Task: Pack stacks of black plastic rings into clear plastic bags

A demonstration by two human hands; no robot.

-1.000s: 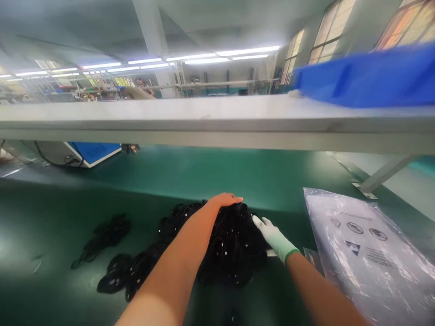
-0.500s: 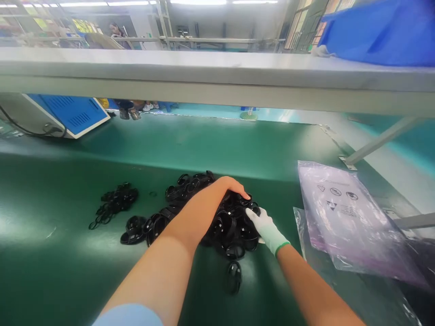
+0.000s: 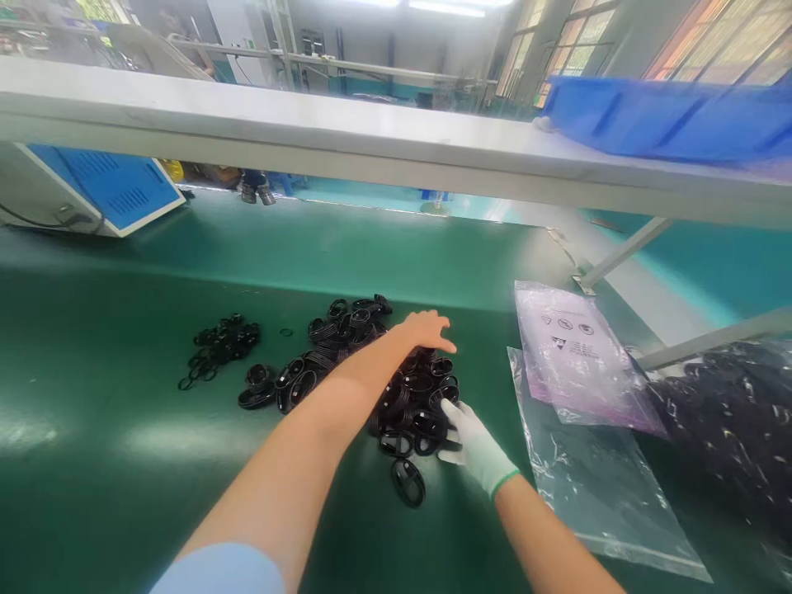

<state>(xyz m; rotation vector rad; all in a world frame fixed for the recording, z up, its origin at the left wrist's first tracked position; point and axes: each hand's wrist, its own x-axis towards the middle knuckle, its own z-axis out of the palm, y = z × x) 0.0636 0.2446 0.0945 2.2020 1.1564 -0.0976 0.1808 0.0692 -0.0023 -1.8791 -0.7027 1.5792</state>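
A heap of glossy black coils [image 3: 346, 330], which look like bundled cables, lies on the green table. My bare left hand [image 3: 429, 332] hovers at the heap's far right side, its visible fingers apart and holding nothing; my forearm covers part of the coils. In a white glove, my right hand [image 3: 473, 441] is at the heap's right edge, fingers spread against or just beside the coils. Whether its fingertips touch them I cannot tell. One separate oval coil [image 3: 408, 483] rests nearest me.
Smaller black rings [image 3: 226, 342] are piled at left. Printed clear plastic bags [image 3: 572, 355] lie at right, beside a bag of black items [image 3: 730, 421]. A white shelf [image 3: 371, 124] spans above, carrying a blue bin [image 3: 656, 120]. A blue-sided machine [image 3: 117, 194] stands at back left.
My left hand has lifted off the coils and its fingers have opened. My right hand has drawn slightly back towards me, fingers spreading. The camera view has turned to the right.
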